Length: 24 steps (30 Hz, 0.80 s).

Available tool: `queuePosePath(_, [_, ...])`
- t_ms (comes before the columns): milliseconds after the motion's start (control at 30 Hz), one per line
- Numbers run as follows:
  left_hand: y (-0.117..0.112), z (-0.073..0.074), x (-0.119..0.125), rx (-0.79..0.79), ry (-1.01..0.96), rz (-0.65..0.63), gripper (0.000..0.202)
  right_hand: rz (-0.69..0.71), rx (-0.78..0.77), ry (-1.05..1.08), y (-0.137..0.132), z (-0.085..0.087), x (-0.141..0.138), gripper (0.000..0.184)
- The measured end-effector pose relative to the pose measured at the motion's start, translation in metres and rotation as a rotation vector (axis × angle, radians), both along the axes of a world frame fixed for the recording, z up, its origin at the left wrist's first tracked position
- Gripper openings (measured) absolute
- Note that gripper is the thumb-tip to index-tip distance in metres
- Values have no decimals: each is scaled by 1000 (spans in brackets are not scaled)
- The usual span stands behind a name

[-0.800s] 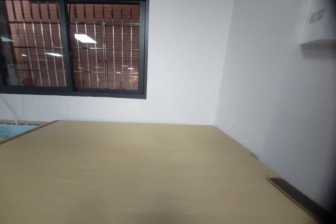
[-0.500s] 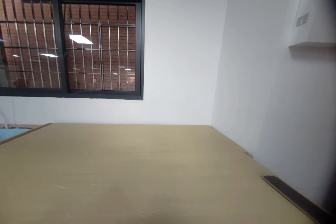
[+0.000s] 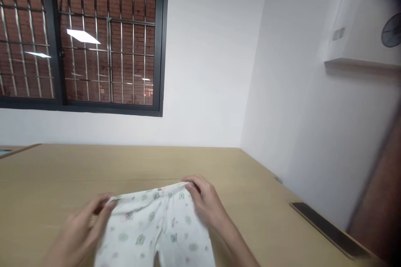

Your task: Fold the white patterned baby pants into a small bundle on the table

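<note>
**Evidently, a printed garment (image 3: 122, 225) is held up by its top edge**

Behind everything stand white walls (image 3: 206, 58), which meet in a corner to the right of the middle. Before them spreads a light brown table (image 3: 103, 162), with a thin seam running across it. At the upper left is a dark-framed window (image 3: 158, 58); through it one sees metal bars (image 3: 121, 62) and brickwork.

The printed garment is over the near part of the table, at the bottom middle of the view. It is white with small green and pinkish figures, and a gap divides its lower part in two. Its lower end goes out of view, so I cannot tell whether it touches the table.

The left hand (image 3: 83, 229), rather blurred, pinches the left top corner between thumb and fingers. The right hand (image 3: 208, 202) pinches the right top corner likewise, somewhat higher, so the edge between them slants.

Smaller, a dark strip (image 3: 327, 229) lies along the table's right side. Smallest is a pale plate (image 3: 338, 34) on the right.
</note>
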<state>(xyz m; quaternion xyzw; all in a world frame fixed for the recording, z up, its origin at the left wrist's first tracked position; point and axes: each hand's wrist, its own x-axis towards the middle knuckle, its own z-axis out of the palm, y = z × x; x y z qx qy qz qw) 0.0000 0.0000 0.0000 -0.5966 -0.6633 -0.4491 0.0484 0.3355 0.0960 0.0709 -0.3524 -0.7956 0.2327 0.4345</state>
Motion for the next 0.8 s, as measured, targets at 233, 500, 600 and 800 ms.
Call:
queuePosePath(233, [117,-56,41,-205,139,-191,39,-140,116,-332,74,-90,5,27])
queuePosePath(500, [169,-100,24,-290,204,-169,33,-263,292,-635,123,-139,2,24])
queuePosePath(600, [186,-100,18,-313,225,-159,32,-256,296,-668,143,-142,1,25])
queuePosePath(800, [219,-101,14,-329,236,-135,31,-268,265,-647,180,-146,-4,26])
